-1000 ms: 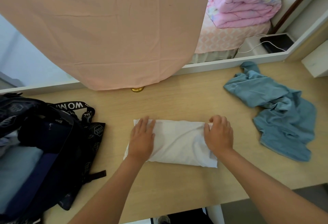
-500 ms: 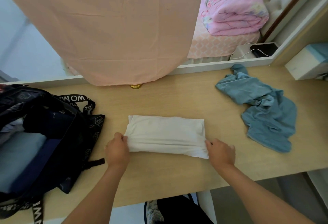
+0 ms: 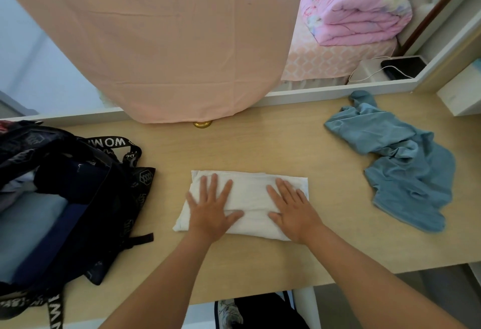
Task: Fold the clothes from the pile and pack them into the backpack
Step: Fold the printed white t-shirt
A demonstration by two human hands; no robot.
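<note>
A: Why is the person laying both palms on the white cloth?

B: Most likely to flatten the fold so it keeps its shape. The left hand is lying spread, fingers fanned, on the cloth's left half; the right hand is lying just as flat and spread on its right half. Neither is pinching anything.

A: And where is the cloth sitting?

B: It is lying as a folded rectangle on the desk, just right of the backpack, apart from it.

A: Why is the backpack placed there?

B: It is gaping open toward the person, so a folded piece can probably be slid straight in. Something pale blue and something dark are already lying inside, though the view there is too dim to name them.

A: What remains?

B: The blue garment is lying crumpled well to the right of the cloth, not yet folded. It seems to be waiting its turn, out of the working space.
</note>
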